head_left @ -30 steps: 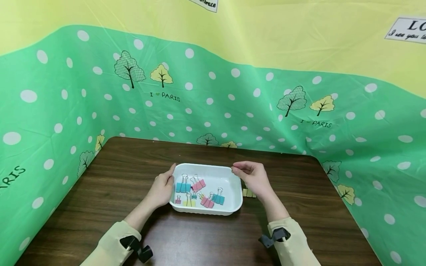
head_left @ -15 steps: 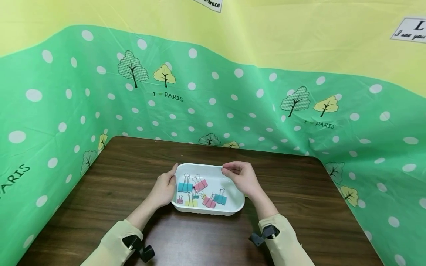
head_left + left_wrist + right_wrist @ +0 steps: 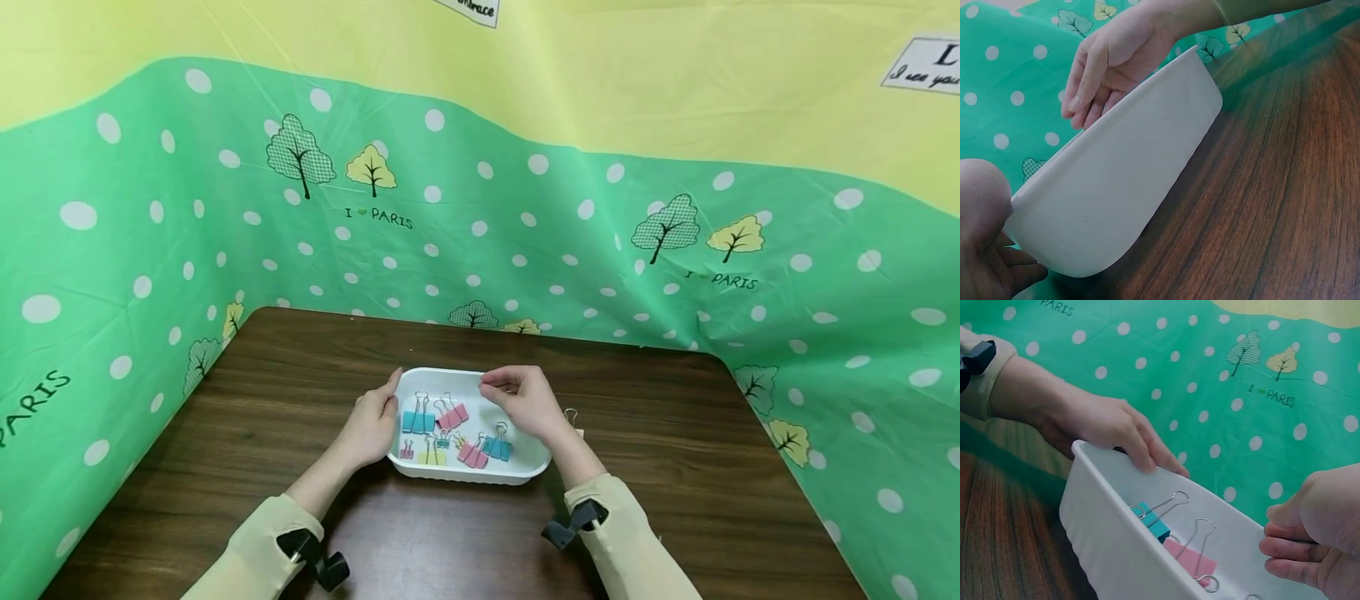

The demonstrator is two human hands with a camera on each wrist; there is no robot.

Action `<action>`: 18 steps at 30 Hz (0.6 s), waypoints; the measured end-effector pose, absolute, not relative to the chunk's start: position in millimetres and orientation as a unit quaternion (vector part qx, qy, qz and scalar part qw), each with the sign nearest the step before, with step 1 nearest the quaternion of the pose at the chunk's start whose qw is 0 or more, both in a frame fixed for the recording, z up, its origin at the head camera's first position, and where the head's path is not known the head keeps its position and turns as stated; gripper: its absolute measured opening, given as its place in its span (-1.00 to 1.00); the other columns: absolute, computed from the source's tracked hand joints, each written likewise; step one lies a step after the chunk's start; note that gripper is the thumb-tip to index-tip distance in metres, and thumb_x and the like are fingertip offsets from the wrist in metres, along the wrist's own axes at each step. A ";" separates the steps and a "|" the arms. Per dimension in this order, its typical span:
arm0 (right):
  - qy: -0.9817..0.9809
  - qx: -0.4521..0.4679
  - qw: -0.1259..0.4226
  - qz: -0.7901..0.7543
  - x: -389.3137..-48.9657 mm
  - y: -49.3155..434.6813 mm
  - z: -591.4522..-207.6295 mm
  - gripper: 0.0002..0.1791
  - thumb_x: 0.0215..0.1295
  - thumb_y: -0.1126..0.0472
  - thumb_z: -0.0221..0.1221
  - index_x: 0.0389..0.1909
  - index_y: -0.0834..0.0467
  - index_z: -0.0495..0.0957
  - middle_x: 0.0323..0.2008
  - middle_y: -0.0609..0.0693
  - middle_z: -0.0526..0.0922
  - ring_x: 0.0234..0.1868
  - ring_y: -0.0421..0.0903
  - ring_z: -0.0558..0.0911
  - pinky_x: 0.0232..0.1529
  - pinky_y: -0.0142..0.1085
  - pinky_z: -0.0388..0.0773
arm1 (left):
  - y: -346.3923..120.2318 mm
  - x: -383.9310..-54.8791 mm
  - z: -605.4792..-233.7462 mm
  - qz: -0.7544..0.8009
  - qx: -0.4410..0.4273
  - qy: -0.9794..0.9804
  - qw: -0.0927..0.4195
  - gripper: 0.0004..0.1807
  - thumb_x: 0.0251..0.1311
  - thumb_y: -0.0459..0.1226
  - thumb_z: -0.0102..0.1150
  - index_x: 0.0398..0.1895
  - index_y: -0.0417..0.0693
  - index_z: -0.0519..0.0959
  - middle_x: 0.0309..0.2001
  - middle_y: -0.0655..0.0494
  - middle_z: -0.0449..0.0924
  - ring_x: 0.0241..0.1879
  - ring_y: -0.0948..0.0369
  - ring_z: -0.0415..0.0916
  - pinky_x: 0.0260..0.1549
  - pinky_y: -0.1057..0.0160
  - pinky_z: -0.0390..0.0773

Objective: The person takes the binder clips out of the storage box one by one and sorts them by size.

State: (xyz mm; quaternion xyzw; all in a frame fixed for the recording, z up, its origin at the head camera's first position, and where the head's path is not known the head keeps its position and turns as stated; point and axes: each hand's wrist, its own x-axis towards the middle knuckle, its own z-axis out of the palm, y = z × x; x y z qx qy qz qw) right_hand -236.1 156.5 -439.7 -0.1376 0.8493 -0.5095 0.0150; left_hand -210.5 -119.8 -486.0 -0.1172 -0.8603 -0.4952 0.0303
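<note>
My left hand (image 3: 372, 425) grips the left end of a white plastic tray (image 3: 468, 475), some fingers showing outside its wall in the left wrist view. Inside lie several binder clips: a blue clip (image 3: 418, 422), a pink clip (image 3: 453, 416), another pink clip (image 3: 472, 455), a second blue clip (image 3: 497, 448), a yellow clip (image 3: 431, 457) and some small ones. Over the tray's right half hovers my right hand (image 3: 528, 404), fingers curled and thumb near the fingertips. Any small thing between them is hidden in every view.
Right of the tray, partly behind my right wrist, a clip (image 3: 573, 421) shows its wire handle. The dark wooden table (image 3: 300, 358) is backed by a green and yellow patterned cloth (image 3: 480, 183).
My right hand has moved left from the tray's right rim to above its inside. My left hand keeps its hold on the tray. The head view has shifted slightly.
</note>
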 end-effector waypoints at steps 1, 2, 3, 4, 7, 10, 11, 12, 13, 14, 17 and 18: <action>0.851 -0.139 0.018 -0.506 -236.3 154.6 -440.2 -0.83 0.40 0.33 0.38 -0.05 0.30 0.78 -0.20 0.01 0.81 -0.20 -0.07 0.72 -0.13 -0.23 0.66 | -119.9 -210.5 -485.9 -0.494 -0.116 -0.861 0.029 -0.45 0.59 -0.46 -0.19 0.59 -0.41 0.19 0.47 -0.37 0.29 0.43 -0.08 0.32 0.39 -0.15 0.32; 0.852 -0.142 0.022 -0.504 -236.6 152.7 -440.8 -0.82 0.41 0.34 0.37 -0.05 0.31 0.78 -0.20 0.00 0.80 -0.20 -0.07 0.72 -0.13 -0.22 0.67 | -119.9 -210.5 -485.7 -0.493 -0.116 -0.862 0.028 -0.44 0.59 -0.46 -0.19 0.59 -0.41 0.19 0.48 -0.37 0.29 0.43 -0.08 0.31 0.39 -0.15 0.32; 0.853 -0.145 0.025 -0.501 -236.8 150.6 -441.3 -0.83 0.41 0.33 0.37 -0.05 0.31 0.78 -0.21 0.00 0.80 -0.20 -0.08 0.71 -0.12 -0.21 0.67 | -120.0 -210.6 -485.5 -0.492 -0.115 -0.862 0.027 -0.44 0.60 -0.45 -0.19 0.59 -0.40 0.19 0.48 -0.37 0.29 0.44 -0.08 0.31 0.40 -0.15 0.31; 0.854 -0.147 0.027 -0.498 -237.5 148.8 -442.8 -0.83 0.41 0.33 0.37 -0.05 0.31 0.78 -0.22 -0.01 0.80 -0.20 -0.08 0.71 -0.13 -0.20 0.67 | -119.9 -210.8 -485.6 -0.491 -0.115 -0.863 0.026 -0.44 0.60 -0.45 -0.19 0.60 -0.40 0.19 0.48 -0.36 0.29 0.44 -0.08 0.30 0.40 -0.15 0.30; 0.858 -0.156 0.035 -0.489 -239.8 142.5 -447.1 -0.82 0.42 0.33 0.36 -0.04 0.30 0.78 -0.22 -0.02 0.79 -0.19 -0.09 0.71 -0.11 -0.18 0.67 | -119.8 -211.0 -485.7 -0.489 -0.114 -0.865 0.023 -0.44 0.60 -0.45 -0.19 0.60 -0.39 0.19 0.48 -0.37 0.29 0.46 -0.10 0.28 0.41 -0.15 0.28; 0.862 -0.165 0.044 -0.477 -242.1 134.7 -450.8 -0.82 0.42 0.33 0.35 -0.03 0.30 0.78 -0.22 -0.03 0.78 -0.17 -0.10 0.71 -0.07 -0.18 0.67 | -120.0 -210.7 -485.3 -0.487 -0.115 -0.865 0.023 -0.44 0.59 -0.45 -0.20 0.60 -0.38 0.18 0.47 -0.38 0.29 0.46 -0.12 0.28 0.41 -0.16 0.28; 0.864 -0.168 0.047 -0.472 -242.6 132.1 -451.6 -0.82 0.43 0.33 0.35 -0.03 0.30 0.77 -0.22 -0.03 0.78 -0.16 -0.10 0.71 -0.05 -0.17 0.67 | -120.1 -210.7 -485.2 -0.487 -0.115 -0.865 0.023 -0.44 0.59 -0.45 -0.20 0.60 -0.39 0.18 0.48 -0.38 0.29 0.46 -0.12 0.28 0.41 -0.16 0.28; 0.866 -0.171 0.050 -0.467 -242.7 129.2 -451.6 -0.81 0.42 0.34 0.35 -0.02 0.30 0.77 -0.22 -0.03 0.78 -0.15 -0.09 0.71 -0.03 -0.16 0.67 | -120.1 -210.7 -485.2 -0.487 -0.116 -0.866 0.023 -0.44 0.59 -0.45 -0.19 0.60 -0.39 0.18 0.47 -0.38 0.29 0.46 -0.12 0.28 0.41 -0.16 0.29; 0.867 -0.175 0.052 -0.463 -243.2 126.6 -452.2 -0.81 0.42 0.34 0.34 -0.02 0.30 0.77 -0.21 -0.02 0.78 -0.15 -0.09 0.71 -0.02 -0.16 0.67 | -120.1 -210.7 -485.1 -0.485 -0.116 -0.866 0.025 -0.44 0.59 -0.45 -0.19 0.60 -0.39 0.18 0.47 -0.38 0.30 0.46 -0.12 0.29 0.41 -0.16 0.29; 0.868 -0.179 0.053 -0.460 -243.8 124.1 -452.8 -0.81 0.42 0.35 0.34 -0.02 0.31 0.76 -0.21 -0.02 0.78 -0.15 -0.10 0.71 -0.02 -0.17 0.67 | -120.0 -210.8 -485.0 -0.485 -0.117 -0.867 0.025 -0.44 0.59 -0.45 -0.19 0.60 -0.39 0.18 0.47 -0.38 0.30 0.45 -0.12 0.29 0.41 -0.16 0.29; 0.870 -0.195 0.055 -0.450 -245.5 117.7 -454.0 -0.80 0.41 0.36 0.34 -0.02 0.33 0.76 -0.22 0.00 0.78 -0.17 -0.10 0.71 -0.04 -0.18 0.68 | -119.9 -210.5 -484.4 -0.481 -0.118 -0.868 0.028 -0.44 0.58 -0.46 -0.18 0.59 -0.40 0.19 0.46 -0.39 0.30 0.44 -0.13 0.31 0.41 -0.15 0.30; 0.870 -0.198 0.056 -0.448 -246.0 115.7 -454.2 -0.80 0.41 0.36 0.35 -0.02 0.33 0.75 -0.22 0.01 0.78 -0.18 -0.11 0.71 -0.04 -0.19 0.68 | -119.8 -210.4 -484.0 -0.481 -0.118 -0.868 0.029 -0.44 0.58 -0.46 -0.18 0.59 -0.41 0.19 0.46 -0.39 0.30 0.44 -0.13 0.31 0.41 -0.14 0.30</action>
